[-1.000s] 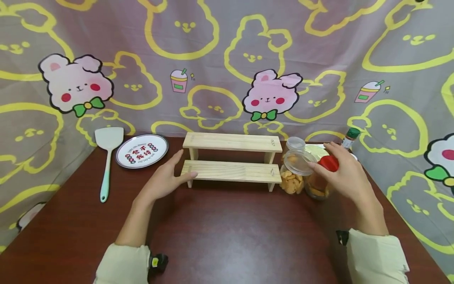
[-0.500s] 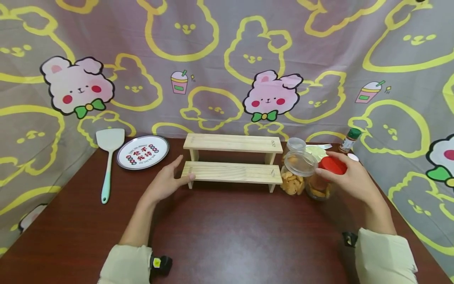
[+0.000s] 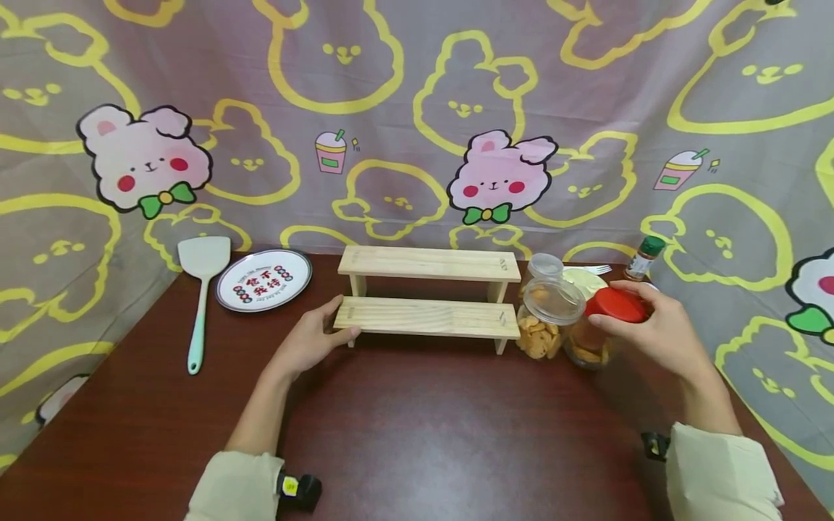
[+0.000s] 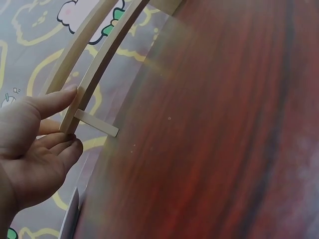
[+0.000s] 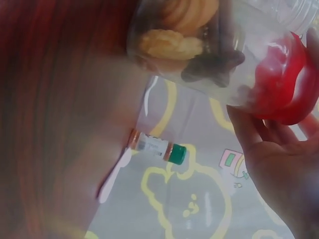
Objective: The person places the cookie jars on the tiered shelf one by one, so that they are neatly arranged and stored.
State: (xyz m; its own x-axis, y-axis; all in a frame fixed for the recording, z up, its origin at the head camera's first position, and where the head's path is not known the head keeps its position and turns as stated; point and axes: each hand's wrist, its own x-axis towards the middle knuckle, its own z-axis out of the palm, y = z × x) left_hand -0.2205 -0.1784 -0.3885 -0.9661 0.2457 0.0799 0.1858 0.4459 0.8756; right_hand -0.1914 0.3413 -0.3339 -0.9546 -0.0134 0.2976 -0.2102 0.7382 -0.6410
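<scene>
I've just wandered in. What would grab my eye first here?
Probably the cloth behind the table, printed with pink bunnies and yellow outlines. Next, the bright red lid of a clear jar on the right, held by the right hand. In the middle stands a pale two-step wooden rack, its left end gripped by the left hand.

So I've got this dark reddish table (image 3: 417, 420): spatula (image 3: 200, 304) and plate (image 3: 263, 281) at frame left, two-tier wooden rack (image 3: 426, 317) mid-frame, snack jars (image 3: 539, 339) right.
</scene>
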